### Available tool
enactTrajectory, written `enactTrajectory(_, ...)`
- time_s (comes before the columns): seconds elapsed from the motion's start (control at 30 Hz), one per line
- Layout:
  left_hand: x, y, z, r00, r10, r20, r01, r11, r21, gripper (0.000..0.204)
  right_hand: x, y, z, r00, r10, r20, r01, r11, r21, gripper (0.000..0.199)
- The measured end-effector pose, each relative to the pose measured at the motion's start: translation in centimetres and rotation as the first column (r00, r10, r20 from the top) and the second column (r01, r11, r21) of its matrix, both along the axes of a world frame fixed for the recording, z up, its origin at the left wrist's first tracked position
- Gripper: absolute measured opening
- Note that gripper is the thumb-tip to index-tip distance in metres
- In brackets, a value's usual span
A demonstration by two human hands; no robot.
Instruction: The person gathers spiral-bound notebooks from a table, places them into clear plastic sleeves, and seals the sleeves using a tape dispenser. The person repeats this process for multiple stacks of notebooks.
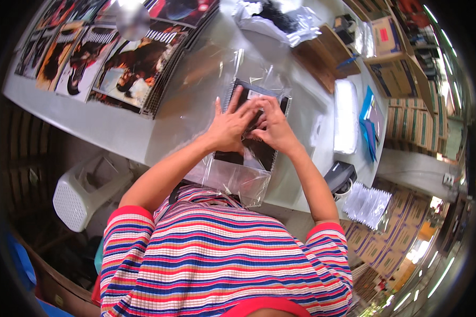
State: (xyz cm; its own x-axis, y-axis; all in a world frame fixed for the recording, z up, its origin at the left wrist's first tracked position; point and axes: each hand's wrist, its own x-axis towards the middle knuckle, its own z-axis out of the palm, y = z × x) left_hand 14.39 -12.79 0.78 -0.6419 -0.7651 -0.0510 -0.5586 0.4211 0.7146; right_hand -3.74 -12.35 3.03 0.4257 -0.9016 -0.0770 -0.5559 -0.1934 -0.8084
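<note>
The black spiral-bound notebook [248, 124] under my palms lies flat, partly inside its clear plastic sleeve [232, 179], on the tabletop [116, 132].
</note>
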Motion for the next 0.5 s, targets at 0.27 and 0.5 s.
enactTrajectory(0.27, 1.2, -2.5, -3.4, 0.977, 0.096, -0.189, -0.146, 0.952, -0.268, 0.064, 2.2, -0.7, 1.9, 0.97, 0.068, -0.232, -0.126, 0.961, -0.244, 0.116)
enactTrajectory(0.5, 2.4, -3.1, 1.4, 0.997, 0.064, 0.04, -0.068, 0.993, 0.093, 0.081, 4.0, 9.8, 1.9, 0.806, 0.088, -0.585, -0.161, 0.984, -0.075, 0.09)
